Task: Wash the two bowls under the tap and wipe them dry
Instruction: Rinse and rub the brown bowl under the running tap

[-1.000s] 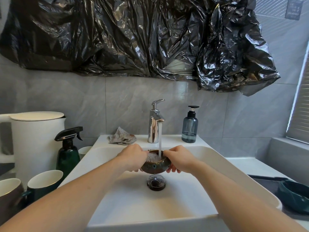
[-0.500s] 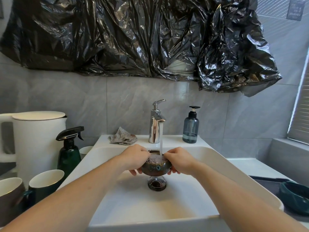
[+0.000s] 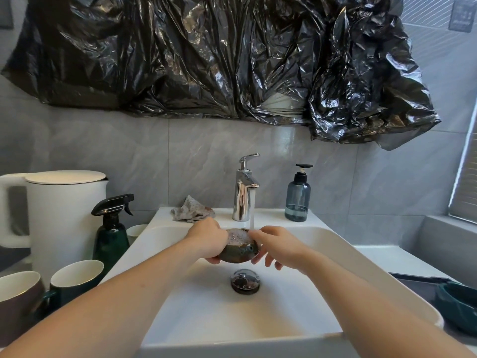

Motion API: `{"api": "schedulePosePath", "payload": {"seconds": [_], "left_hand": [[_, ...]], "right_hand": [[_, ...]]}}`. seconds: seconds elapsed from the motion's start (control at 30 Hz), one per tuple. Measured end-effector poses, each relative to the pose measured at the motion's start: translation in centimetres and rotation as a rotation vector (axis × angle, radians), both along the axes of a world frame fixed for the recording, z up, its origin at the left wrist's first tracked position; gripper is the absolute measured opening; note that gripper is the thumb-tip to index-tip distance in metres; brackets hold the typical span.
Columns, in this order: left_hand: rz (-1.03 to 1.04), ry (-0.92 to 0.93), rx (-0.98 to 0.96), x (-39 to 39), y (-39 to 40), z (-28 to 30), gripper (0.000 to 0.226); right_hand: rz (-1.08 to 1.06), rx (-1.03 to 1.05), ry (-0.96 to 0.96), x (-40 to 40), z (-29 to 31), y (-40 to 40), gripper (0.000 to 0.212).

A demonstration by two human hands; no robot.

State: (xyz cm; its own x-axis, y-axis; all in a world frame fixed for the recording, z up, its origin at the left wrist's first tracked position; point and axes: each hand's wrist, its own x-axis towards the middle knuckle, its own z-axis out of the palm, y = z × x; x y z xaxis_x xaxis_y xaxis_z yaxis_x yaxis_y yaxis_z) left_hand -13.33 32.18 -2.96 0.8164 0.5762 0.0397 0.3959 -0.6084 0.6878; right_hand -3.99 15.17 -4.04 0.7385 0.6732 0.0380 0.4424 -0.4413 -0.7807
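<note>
Over the white sink (image 3: 322, 244), directly above the drain (image 3: 245, 281), a small dark bowl (image 3: 238, 251) is held in both hands. It is foamy and full inside and is kept with its far rim just under the water stream (image 3: 252, 215) from the chrome tap (image 3: 244, 187), presumably so that runoff falls into the basin rather than onto the worktop (image 3: 402, 262). The left hand (image 3: 209, 239) is curled round the bowl's left side, fingers underneath, thumb side over the rim; this is judged to be the carrying grip. The right hand (image 3: 277, 245) touches the right rim with its upper fingers, while the lower fingers are spread loosely and apart below the bowl; it is judged to be rubbing or turning the bowl, not bearing it.

Count, task items: bowls 2. One is in hand; a second, dark green bowl (image 3: 459, 303) is seen at the right edge on a dark tray (image 3: 415, 280), well apart from the sink, apparently not yet washed. Cloth (image 3: 192, 211): 1, crumpled on the sink ledge left of the tap, within reach for the drying step.

Count, other items: mugs 2 at lower left (brown mug (image 3: 15, 301), green mug (image 3: 74, 277)); spray bottle (image 3: 112, 228) 1; white kettle (image 3: 59, 210) 1; soap dispenser (image 3: 298, 195) 1, right of the tap; black plastic sheet (image 3: 219, 55) 1, across the wall above.

Stage judged: wash of the first bowl under way; drying not begun.
</note>
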Motion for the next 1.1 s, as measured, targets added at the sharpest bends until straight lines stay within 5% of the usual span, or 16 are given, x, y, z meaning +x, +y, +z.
{"api": "schedulePosePath", "payload": {"seconds": [0.7, 1.1], "left_hand": [[-0.267, 0.106, -0.14, -0.6, -0.6, -0.3, 0.012], [-0.237, -0.084, 0.131, 0.4, 0.3, -1.1, 0.017]], "right_hand": [[-0.147, 0.023, 0.007, 0.7, 0.0, -0.2, 0.038], [-0.076, 0.057, 0.018, 0.1, 0.1, 0.1, 0.035]]}}
